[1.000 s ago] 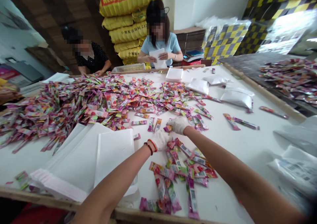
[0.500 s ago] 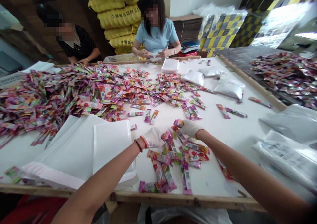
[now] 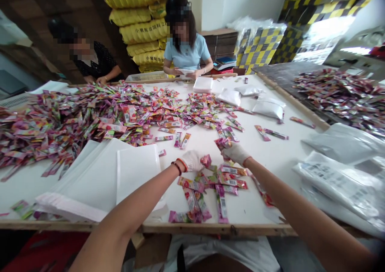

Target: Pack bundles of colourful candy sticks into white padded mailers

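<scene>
Left gloved hand (image 3: 191, 161): fingers clamped on a pink sachet (image 3: 206, 160). Right gloved hand (image 3: 236, 153): fingers clamped on a sachet bunch (image 3: 221, 144). Loose sachets (image 3: 210, 180) lie just nearer the person on the white table (image 3: 282, 162); white envelopes (image 3: 137, 170) at left; sachet heap (image 3: 81, 119) beyond.

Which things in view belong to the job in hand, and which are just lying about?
Job in hand:
packets in the right hand
packet in the left hand
loose packets below both hands
white envelopes, probably

Just lying about, it seems:
yellow sacks
plastic basket
</scene>
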